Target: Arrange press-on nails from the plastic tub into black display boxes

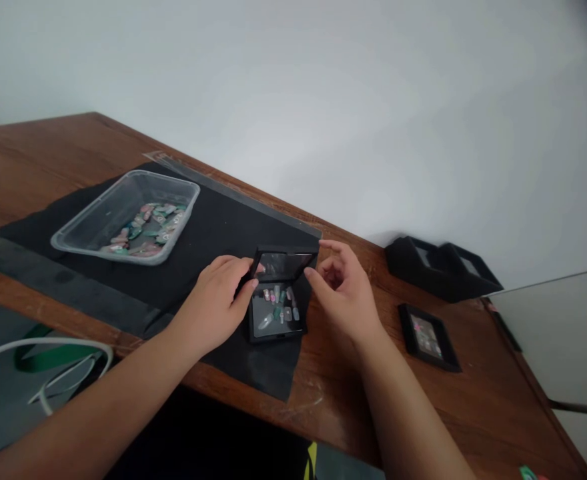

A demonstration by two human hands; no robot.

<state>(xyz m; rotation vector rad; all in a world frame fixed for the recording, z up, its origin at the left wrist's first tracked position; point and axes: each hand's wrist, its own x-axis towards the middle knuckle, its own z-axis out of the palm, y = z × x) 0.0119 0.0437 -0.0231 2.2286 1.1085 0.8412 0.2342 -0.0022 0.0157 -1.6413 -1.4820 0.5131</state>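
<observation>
A small black case stands with its lid raised; the lid has a clear window. Inside the base lie several press-on nails in green, pink and clear tones. My left hand grips the left side of the case near the hinge, thumb at the front and fingers partly hidden by the lid. At the lid's right edge is my right hand, its thumb in front of the edge and its index finger by the upper corner. The other right fingers are curled.
On the black cloth a clear plastic tub holds many loose press-on nails. To the right on the wooden table are a closed black case and a black two-part holder against the wall. A white cable hangs at left.
</observation>
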